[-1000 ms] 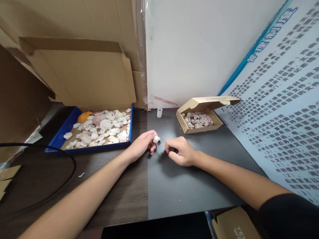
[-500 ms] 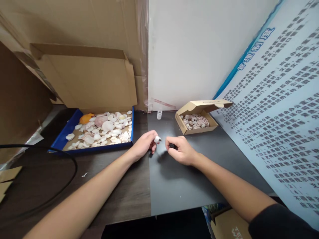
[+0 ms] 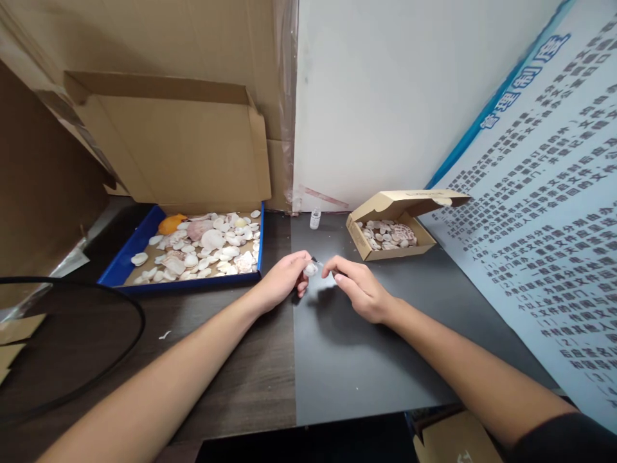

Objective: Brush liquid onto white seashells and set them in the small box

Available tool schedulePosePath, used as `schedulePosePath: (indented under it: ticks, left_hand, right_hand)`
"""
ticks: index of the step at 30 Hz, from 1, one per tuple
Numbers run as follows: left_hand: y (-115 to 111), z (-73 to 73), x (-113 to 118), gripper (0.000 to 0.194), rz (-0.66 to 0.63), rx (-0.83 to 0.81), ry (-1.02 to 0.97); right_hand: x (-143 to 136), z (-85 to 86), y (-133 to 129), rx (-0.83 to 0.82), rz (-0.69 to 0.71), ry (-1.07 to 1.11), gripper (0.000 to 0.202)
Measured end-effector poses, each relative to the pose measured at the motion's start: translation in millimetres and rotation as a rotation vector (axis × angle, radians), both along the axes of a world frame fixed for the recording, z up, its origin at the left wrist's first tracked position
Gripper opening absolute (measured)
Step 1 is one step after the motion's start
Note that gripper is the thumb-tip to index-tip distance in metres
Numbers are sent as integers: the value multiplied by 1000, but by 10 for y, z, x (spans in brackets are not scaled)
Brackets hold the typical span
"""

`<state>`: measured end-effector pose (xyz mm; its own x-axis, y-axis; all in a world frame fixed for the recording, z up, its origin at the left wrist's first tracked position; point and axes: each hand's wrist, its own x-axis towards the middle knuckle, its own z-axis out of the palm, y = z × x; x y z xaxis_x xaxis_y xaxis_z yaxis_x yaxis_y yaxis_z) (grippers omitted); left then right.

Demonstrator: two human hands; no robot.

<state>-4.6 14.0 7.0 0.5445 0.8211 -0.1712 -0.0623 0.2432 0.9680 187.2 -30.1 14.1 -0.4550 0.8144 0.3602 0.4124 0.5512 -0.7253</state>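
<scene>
Left hand [image 3: 288, 278] pinches a small white shell [image 3: 310, 269] at frame center, a dark tip by its upper edge; right hand [image 3: 361, 289] just right of it, fingers curled, can't tell if gripping. Vial [image 3: 315, 218] upright on worktop [image 3: 357, 360] above hands; shell-filled open boxes: blue-sided [image 3: 113, 265] left of center, small cardboard [image 3: 402, 253] right of center.

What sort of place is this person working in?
Probably an office or small craft workroom: a large printed notice stands at the right, tall cardboard rises behind, and an open box of shells sits on the desk.
</scene>
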Motion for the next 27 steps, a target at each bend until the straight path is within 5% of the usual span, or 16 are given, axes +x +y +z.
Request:
schedulePosePath:
  ticks: [27]
  left_hand:
    - [25,-72,-4,16,34,0,-25]
  right_hand:
    - [-32,51,-32,142,-147,47,3]
